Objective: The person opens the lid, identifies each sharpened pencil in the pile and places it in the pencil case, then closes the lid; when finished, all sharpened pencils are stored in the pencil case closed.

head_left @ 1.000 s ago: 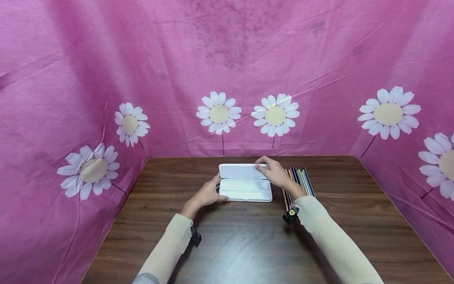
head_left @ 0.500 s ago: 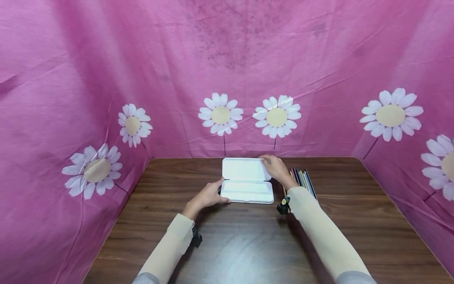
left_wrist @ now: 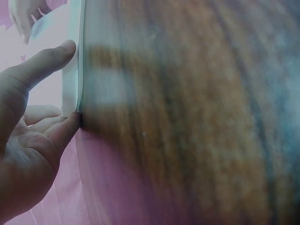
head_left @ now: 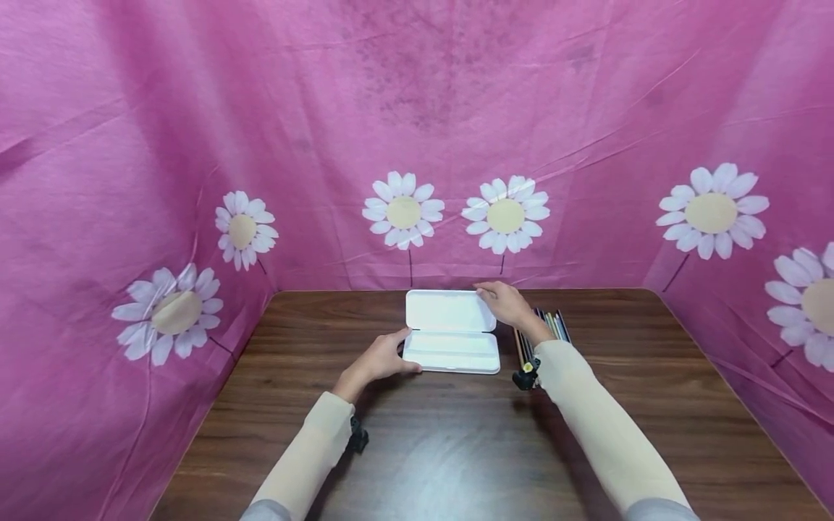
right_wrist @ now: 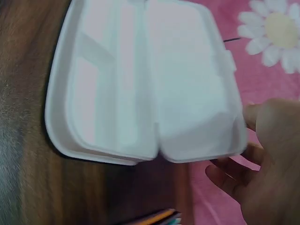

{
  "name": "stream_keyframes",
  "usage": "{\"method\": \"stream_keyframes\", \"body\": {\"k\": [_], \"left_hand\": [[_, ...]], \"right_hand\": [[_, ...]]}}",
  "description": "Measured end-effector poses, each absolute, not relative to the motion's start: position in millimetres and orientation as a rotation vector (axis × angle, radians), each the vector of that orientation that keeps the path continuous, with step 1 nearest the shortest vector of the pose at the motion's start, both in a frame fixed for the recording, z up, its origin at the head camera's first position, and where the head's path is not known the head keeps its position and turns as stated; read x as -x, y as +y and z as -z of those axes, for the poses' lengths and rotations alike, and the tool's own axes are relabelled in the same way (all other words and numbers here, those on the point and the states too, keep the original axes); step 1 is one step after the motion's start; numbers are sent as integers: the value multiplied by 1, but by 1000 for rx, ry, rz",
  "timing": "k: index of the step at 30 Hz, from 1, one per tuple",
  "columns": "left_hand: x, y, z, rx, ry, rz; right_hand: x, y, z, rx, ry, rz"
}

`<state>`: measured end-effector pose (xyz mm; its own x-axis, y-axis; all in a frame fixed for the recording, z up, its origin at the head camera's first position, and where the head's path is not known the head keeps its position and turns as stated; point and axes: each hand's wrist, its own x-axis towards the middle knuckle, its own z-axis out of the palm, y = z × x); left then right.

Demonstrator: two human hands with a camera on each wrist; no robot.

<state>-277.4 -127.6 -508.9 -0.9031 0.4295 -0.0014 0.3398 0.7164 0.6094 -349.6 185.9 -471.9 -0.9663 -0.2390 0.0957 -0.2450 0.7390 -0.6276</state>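
A white pencil case point(head_left: 449, 356) lies unfolded on the brown table, its hinged lid point(head_left: 446, 311) tipped back toward the curtain. Inside the base, in the right wrist view, a divider point(right_wrist: 98, 51) shows and no pencils lie in it. My left hand point(head_left: 381, 358) grips the case's left end, thumb at the front edge and fingers farther back. At the lid's far right corner, my right hand point(head_left: 508, 304) holds the edge between thumb and fingers; part of the fingers is hidden behind the lid.
Several coloured pencils point(head_left: 552, 323) lie on the table point(head_left: 430, 441) right of the case, partly covered by my right forearm. A pink curtain point(head_left: 313, 145) with printed daisies hangs behind the table's back edge and along both sides.
The lid has swung farther back, away from me, with my right hand at its corner; it lies flatter than a second ago. My left hand has stayed on the case's left end.
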Motion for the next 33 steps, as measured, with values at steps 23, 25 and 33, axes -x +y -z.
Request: {"method": "stream_keyframes", "body": {"k": [23, 25, 33], "left_hand": [[274, -132, 512, -592, 2639, -1199], [274, -132, 512, -583, 2634, -1206], [271, -130, 509, -562, 2694, -1105]], "right_hand": [[277, 322, 472, -209, -3039, -524], [272, 329, 481, -180, -3054, -500], [260, 339, 499, -92, -3099, -594]]}}
